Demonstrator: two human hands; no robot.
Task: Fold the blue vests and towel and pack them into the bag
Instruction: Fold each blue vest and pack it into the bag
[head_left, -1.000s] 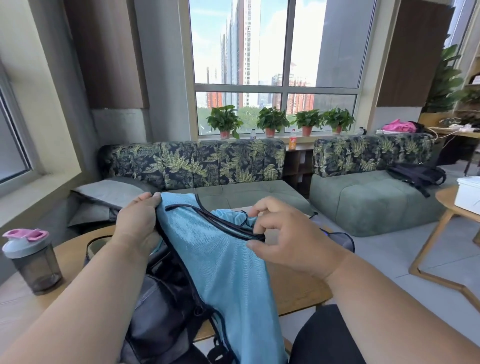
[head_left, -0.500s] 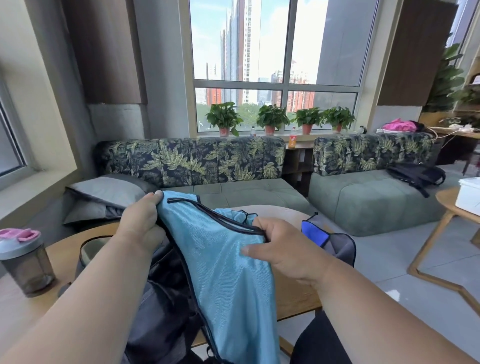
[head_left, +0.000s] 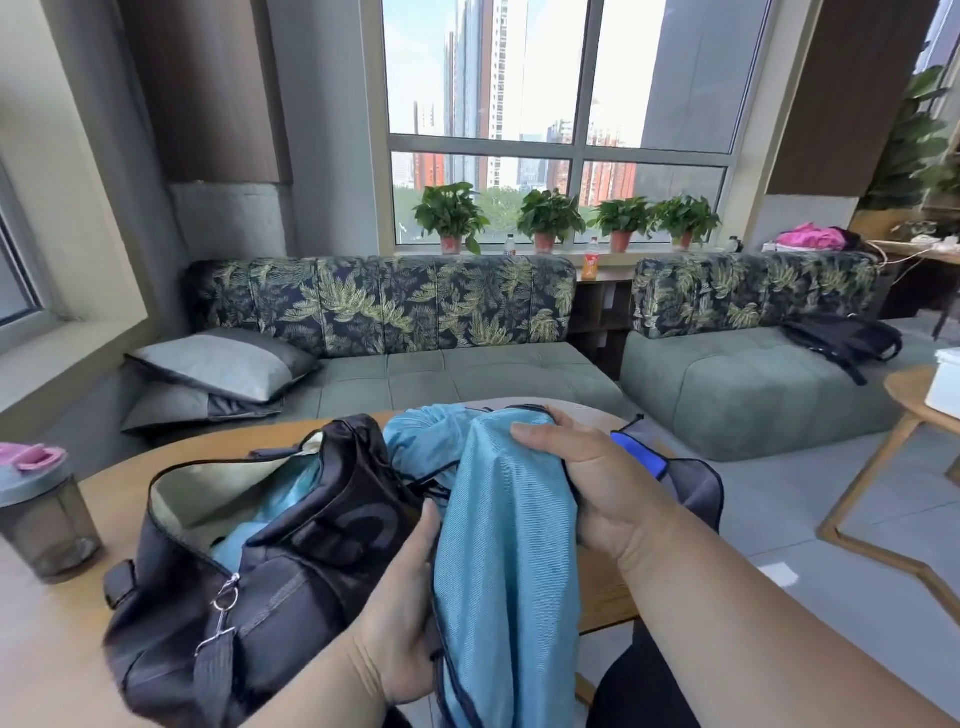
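Smoky grey plastic, pink lid: one shaker bottle at the far left of the round wooden table. Next along I log one black bag lying on the table, mouth open, pale lining showing, some light blue cloth already inside. One light blue vest, fine ribbed weave with dark edging, hangs between the hands, its top bunched over the bag's right end. The left hand holds the vest's left edge against the bag, fingers curled behind the cloth. The right hand grips the vest's upper fold, thumb laid flat on top. One grey towel with a bright blue patch lies past it. Four potted plants line the sill.
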